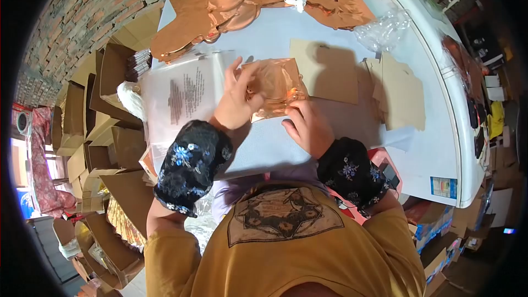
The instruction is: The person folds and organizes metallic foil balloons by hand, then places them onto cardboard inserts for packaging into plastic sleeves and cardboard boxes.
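Two hands at a shiny copper-coloured packet (279, 77) on the pale table (258, 151).
The left hand (236, 102), open with fingers parted, is at the packet's nine o'clock; the right hand (312, 130) has its fingertips at five o'clock (pinching or merely touching, I cannot tell). Cardboard (330, 74) lies at three, clear plastic bags (179, 93) at nine, copper-coloured material (236, 3) towards twelve.
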Available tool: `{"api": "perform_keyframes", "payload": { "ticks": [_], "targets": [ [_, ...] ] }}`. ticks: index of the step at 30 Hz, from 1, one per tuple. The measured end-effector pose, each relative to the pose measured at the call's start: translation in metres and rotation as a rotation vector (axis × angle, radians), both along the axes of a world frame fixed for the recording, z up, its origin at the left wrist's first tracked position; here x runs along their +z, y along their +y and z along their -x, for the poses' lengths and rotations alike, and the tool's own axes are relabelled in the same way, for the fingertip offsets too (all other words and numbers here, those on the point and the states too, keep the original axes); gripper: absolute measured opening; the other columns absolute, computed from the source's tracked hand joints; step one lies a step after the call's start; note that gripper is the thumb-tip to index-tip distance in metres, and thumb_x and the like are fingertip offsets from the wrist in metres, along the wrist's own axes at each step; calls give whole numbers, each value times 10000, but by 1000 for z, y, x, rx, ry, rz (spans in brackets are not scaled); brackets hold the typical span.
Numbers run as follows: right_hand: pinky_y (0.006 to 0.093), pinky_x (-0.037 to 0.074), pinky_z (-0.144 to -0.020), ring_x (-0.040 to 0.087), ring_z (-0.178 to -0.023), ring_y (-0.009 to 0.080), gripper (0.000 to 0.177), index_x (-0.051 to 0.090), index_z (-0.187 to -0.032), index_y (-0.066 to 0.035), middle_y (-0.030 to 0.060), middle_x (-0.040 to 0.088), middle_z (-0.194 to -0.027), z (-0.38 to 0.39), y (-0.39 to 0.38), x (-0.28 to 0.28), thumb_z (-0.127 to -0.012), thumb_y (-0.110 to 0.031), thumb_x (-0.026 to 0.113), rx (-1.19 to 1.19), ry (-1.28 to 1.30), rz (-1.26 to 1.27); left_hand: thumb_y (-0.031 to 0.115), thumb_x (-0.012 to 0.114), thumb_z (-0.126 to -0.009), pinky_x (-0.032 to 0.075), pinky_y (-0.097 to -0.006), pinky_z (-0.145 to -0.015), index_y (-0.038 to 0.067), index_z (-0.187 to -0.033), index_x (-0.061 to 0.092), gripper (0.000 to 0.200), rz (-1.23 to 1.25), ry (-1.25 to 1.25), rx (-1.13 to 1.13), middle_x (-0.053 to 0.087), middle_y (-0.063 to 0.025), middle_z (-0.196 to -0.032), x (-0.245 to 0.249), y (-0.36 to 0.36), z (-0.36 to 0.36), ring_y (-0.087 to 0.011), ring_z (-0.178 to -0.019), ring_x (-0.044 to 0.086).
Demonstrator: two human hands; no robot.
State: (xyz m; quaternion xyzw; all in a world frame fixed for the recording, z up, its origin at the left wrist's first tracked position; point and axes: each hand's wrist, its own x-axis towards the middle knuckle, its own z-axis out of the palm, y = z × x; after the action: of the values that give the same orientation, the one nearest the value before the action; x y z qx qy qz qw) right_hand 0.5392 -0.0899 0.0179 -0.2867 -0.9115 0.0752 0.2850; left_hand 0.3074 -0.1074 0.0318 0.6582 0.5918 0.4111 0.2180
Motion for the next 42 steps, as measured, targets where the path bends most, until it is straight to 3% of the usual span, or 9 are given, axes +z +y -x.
{"api": "perform_keyframes", "payload": {
  "ticks": [4, 6, 8, 11, 12, 17, 26, 29, 42],
  "targets": [
    [363, 515, -822, 575, -994, 247, 244, 618, -979, -64, 66, 581, -1017, 1, 0, -4, -794, -166, 741, 5, -32, -70, 122, 614, -931, 402, -414, -1080, 100, -1449, 429, 551, 167, -875, -85, 472, -103, -1381, 24, 42, 13, -232, -1293, 464],
    [349, 509, -828, 581, -983, 236, 228, 619, -968, -74, 52, 589, -996, 2, 1, -3, -793, -162, 736, 9, -17, -80, 150, 582, -960, 425, -361, -1024, 85, -1361, 485, 417, 60, -1141, 17, 574, -43, -1145, 35, 60, 19, -155, -1121, 534],
    [340, 505, -833, 587, -972, 230, 211, 618, -957, -80, 43, 595, -980, 2, 2, -2, -794, -152, 731, 13, -10, -89, 130, 583, -956, 471, -355, -956, 59, -1282, 533, 337, -113, -1152, 160, 582, -57, -1097, 32, 79, 29, -148, -1045, 557],
    [338, 504, -834, 593, -956, 227, 184, 615, -936, -82, 37, 600, -964, 1, 2, 0, -798, -133, 724, 21, 3, -82, 106, 605, -944, 505, -351, -884, 30, -1206, 573, 275, -149, -501, 404, 589, -71, -1077, -2, 79, 39, -158, -967, 585],
    [338, 505, -832, 594, -951, 226, 175, 613, -927, -82, 37, 601, -960, 1, 3, -1, -798, -128, 722, 26, 16, -70, 136, 660, -870, 491, -403, -855, -27, -1176, 562, 360, -82, -256, 236, 614, -141, -1038, -15, 71, 46, -298, -999, 604],
    [342, 516, -817, 603, -949, 234, 157, 621, -918, -72, 47, 610, -970, 1, 3, -1, -799, -100, 719, 22, 25, -11, 229, 700, -860, 481, -442, -905, -37, -1250, 554, 494, 37, 270, 83, 605, -194, -1054, -5, 20, 6, -398, -1019, 582],
    [341, 528, -783, 614, -924, 238, 162, 632, -914, -62, 50, 618, -965, 0, 4, 3, -780, -65, 722, 33, 21, 1, 295, 737, -858, 507, -401, -930, -59, -1270, 570, 568, 379, -8, 186, 638, -254, -1133, 7, 42, 14, -385, -1053, 638],
    [331, 520, -750, 595, -863, 223, 123, 598, -853, -70, 38, 588, -905, 2, 4, 4, -776, -57, 693, 36, 52, -26, 296, 741, -857, 523, -384, -885, -64, -1231, 601, 538, 291, 47, 136, 688, -229, -1055, -34, 69, 41, -348, -978, 673],
    [328, 530, -754, 599, -868, 221, 141, 601, -892, -69, 40, 586, -923, 1, 3, 6, -784, -53, 689, 20, 46, -17, 233, 785, -851, 532, -302, -775, -7, -1128, 658, 388, 826, -356, -127, 714, -75, -993, 25, 70, 31, -153, -865, 658]
  ]
}}
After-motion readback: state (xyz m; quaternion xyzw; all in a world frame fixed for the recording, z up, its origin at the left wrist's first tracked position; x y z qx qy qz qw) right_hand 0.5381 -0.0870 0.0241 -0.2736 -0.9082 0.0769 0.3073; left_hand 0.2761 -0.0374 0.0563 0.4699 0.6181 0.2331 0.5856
